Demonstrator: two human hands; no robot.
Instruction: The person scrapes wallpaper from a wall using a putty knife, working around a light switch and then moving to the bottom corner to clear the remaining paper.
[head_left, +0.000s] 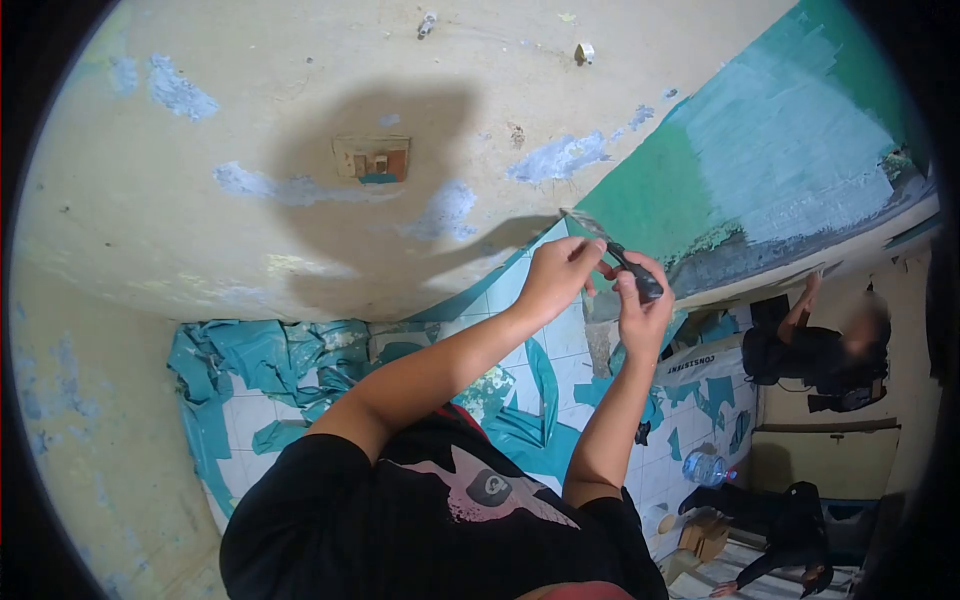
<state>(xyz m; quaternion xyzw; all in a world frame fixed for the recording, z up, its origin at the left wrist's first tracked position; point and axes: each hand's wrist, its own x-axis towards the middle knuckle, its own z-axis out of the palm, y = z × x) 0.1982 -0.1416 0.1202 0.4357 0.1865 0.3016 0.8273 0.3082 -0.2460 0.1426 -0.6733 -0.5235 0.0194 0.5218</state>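
Green paint (650, 195) covers the wall just past the hands. The rest of the wall (250, 90) is bare and cream, with little blue spots.

Both hands are up together at the edge of the green. The right hand (643, 310) is wrapped tight round the black handle of a scraper (632, 272). The left hand (558, 272) is right beside it, with its fingers pinched on the scraper near where the handle meets the blade. The thin metal blade sticks out past the left hand, and its tip lies on the wall at the edge of the green paint.

Far to the left of the hands, a small square box (372, 158) is set in the wall. Below the hands, under the arms, torn green strips (270, 360) lie in heaps on white floor tiles (250, 415).

Well below the right hand, a plastic bottle (706, 467) sits on the tiles. It looks blue and see-through, and I cannot tell if anything is in it. Further down is a cardboard box (705, 538), but it is too small to see what is inside.

To the right of the right hand, a person in black (815, 352) holds one arm up at the wall. A second person in black (790, 520) is low down on the floor near the box.
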